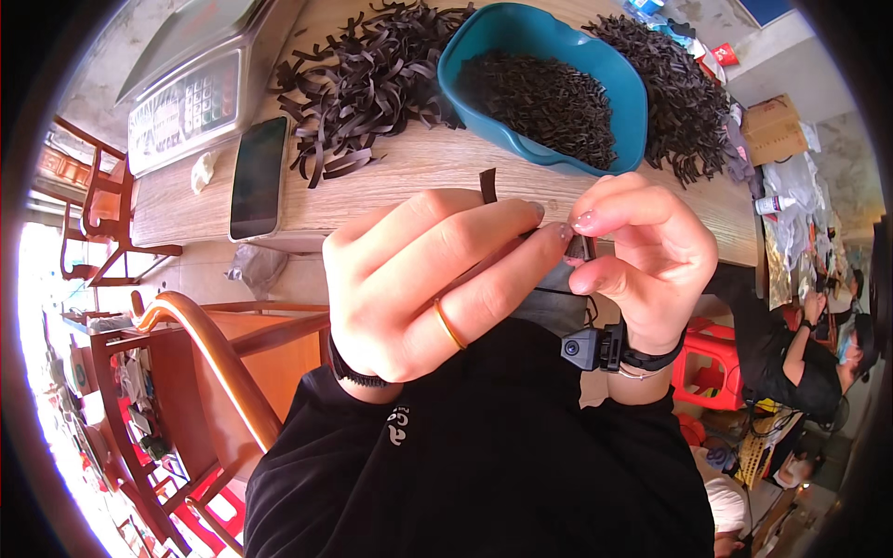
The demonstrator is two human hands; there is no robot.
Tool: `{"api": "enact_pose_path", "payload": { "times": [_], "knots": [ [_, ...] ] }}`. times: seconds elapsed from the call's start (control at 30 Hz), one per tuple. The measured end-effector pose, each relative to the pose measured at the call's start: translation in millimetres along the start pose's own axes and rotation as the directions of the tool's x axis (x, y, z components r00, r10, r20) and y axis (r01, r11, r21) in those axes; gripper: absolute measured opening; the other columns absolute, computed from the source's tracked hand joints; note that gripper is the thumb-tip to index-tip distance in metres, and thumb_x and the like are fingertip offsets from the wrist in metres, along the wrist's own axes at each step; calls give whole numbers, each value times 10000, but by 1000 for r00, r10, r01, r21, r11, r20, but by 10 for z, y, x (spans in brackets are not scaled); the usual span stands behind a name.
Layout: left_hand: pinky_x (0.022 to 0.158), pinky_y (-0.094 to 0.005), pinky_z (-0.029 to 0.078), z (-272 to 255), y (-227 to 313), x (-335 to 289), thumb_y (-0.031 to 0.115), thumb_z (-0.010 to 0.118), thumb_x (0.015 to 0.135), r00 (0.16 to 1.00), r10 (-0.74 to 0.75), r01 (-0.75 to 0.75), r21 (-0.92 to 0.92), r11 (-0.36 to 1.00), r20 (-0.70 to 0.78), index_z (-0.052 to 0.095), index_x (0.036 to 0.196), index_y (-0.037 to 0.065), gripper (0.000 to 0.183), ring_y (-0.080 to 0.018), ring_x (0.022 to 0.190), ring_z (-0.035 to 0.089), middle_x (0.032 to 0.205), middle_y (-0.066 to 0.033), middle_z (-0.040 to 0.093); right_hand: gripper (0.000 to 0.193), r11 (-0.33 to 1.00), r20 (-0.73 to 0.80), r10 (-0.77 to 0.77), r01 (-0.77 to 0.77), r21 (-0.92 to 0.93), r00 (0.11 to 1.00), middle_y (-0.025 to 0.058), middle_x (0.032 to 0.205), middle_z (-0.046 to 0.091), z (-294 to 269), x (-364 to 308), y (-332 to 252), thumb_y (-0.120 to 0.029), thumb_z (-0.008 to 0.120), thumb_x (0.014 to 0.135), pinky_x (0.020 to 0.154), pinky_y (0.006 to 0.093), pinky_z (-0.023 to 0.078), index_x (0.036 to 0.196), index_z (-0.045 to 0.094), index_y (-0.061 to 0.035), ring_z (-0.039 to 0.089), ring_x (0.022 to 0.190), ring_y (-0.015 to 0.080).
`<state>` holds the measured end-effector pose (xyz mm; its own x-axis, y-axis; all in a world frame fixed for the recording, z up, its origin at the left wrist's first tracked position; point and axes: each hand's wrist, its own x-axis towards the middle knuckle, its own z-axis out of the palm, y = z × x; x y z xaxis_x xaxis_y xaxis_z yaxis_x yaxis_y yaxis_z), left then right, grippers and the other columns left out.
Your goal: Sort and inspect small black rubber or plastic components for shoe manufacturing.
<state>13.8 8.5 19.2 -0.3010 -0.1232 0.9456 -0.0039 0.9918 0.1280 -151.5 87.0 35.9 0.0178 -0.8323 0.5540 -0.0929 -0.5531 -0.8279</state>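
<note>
Both my hands meet above the near edge of the table, fingertips almost touching. My left hand (428, 279) is closed around a dark brown strip (488, 184), whose end sticks up past the fingers. Between the thumb and fingers of my right hand (656, 242) is a small dark folded piece (579, 249), partly hidden by the left fingertips. Whether it is joined to the strip I cannot tell. Just beyond the hands stands a teal plastic tub (558, 42) holding many small dark pieces (544, 98). Long dark strips (372, 84) lie heaped to its left, and another dark heap (674, 107) lies to its right.
A phone (259, 177), a crumpled white tissue (203, 172) and a weighing scale (186, 112) are at the table's left. A wooden chair (209, 344) stands left of me. On the right are a red stool (707, 367), a cardboard box (774, 130) and another person (805, 363).
</note>
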Motion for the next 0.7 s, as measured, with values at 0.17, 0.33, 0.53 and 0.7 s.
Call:
{"api": "enact_pose_path", "payload": {
  "times": [0.17, 0.33, 0.53, 0.7],
  "knots": [
    [453, -218, 438, 15, -25, -29, 57, 685, 527, 1000, 18, -17, 42, 999, -23, 654, 858, -9, 339, -157, 564, 576, 750, -111, 639, 307, 994, -14, -32, 30, -108, 999, 108, 905, 598, 60, -20, -8, 98, 731, 652, 611, 216, 463, 918, 586, 44, 565, 703, 100],
    [481, -223, 455, 45, 29, -27, 45, 680, 544, 999, -28, 30, 58, 998, -28, 658, 879, -11, 339, -168, 582, 581, 773, -119, 634, 303, 975, -65, -104, 89, -205, 992, 111, 911, 597, 112, -8, 1, 111, 715, 666, 630, 217, 472, 927, 572, 52, 577, 703, 102],
    [537, -242, 484, 41, -17, -20, 50, 660, 571, 990, -138, 137, 15, 990, 27, 673, 871, 11, 303, -172, 653, 593, 828, -103, 628, 286, 994, -211, -32, 10, -106, 977, 124, 936, 591, 102, -23, 41, 109, 695, 690, 659, 233, 492, 943, 568, 70, 605, 736, 128],
    [530, -229, 457, 55, -3, -57, -65, 689, 554, 986, -143, 139, -46, 989, -88, 638, 835, -20, 289, -179, 604, 607, 780, -148, 659, 291, 993, -139, -3, -13, -114, 990, 119, 940, 593, 87, -17, 33, 87, 701, 700, 646, 225, 484, 960, 569, 75, 604, 752, 124]
  ]
}}
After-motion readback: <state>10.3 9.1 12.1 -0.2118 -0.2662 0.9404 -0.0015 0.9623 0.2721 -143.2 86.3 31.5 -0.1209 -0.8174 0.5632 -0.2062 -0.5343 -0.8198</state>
